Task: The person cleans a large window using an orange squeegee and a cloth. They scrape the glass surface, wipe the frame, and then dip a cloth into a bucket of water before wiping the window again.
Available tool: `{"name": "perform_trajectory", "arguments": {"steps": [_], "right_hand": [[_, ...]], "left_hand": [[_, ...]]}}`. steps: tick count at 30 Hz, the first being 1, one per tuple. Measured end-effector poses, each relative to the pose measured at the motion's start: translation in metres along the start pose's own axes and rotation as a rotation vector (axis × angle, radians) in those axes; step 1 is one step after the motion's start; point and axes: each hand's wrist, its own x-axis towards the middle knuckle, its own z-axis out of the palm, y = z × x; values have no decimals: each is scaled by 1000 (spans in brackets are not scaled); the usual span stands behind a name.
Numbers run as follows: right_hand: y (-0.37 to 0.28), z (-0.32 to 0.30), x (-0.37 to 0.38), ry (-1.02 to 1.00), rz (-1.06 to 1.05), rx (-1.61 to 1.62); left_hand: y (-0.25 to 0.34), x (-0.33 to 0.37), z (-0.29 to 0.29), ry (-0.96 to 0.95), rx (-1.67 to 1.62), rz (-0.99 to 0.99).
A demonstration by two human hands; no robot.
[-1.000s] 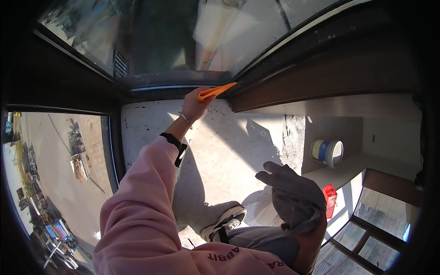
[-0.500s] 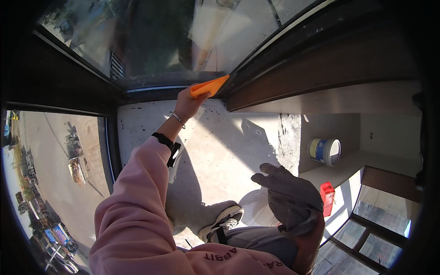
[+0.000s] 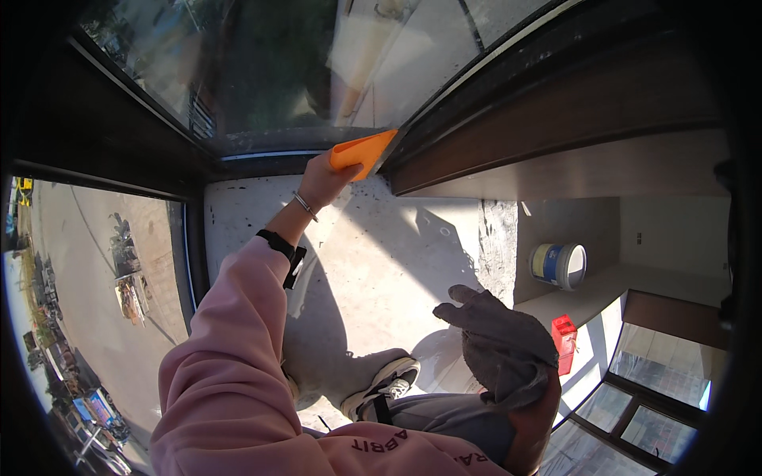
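My left hand reaches up to the window's lower edge, its fingers closed round a flat orange scraper that looks like plastic. The scraper's pointed end meets the corner where the window pane joins the dark frame. A grey cloth covers my right hand, held low in front of me at the right. Folds of this cloth hide most of the fingers, and it hangs bunched around them.
Below me is a pale, dusty sill with my shoe on it. A white bucket with a blue and yellow label and a red box lie lower on the right. Another pane on the left shows the ground outside.
The scraper stays at the frame corner, with its broad face tilted slightly more into view. Both hands keep nearly the same place, and the view shifts a little.
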Motion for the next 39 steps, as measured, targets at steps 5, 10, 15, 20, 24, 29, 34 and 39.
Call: {"name": "perform_trajectory", "arguments": {"steps": [5,10,15,20,24,29,34,39], "right_hand": [[-5,-6,-4,-39,-260,-621],[-1,-5,-7,103,-219,-604],[-3,-2,-9,-25,-387,-814],[-7,2,-8,85,49,-20],[-6,2,-5,-5,54,81],[-4,-2,0,55,153,216],[0,0,0,91,-51,-320],[0,5,4,163,19,-223]], "left_hand": [[-3,-16,16,-18,-21,-48],[-11,-36,20,-7,19,-107],[-9,-38,19,53,216,-133],[-7,-32,32,213,87,96],[-11,-20,56,287,-155,174],[-23,1,66,290,-219,112],[-23,0,62,309,-257,87],[-17,-2,64,302,-260,9]]}}
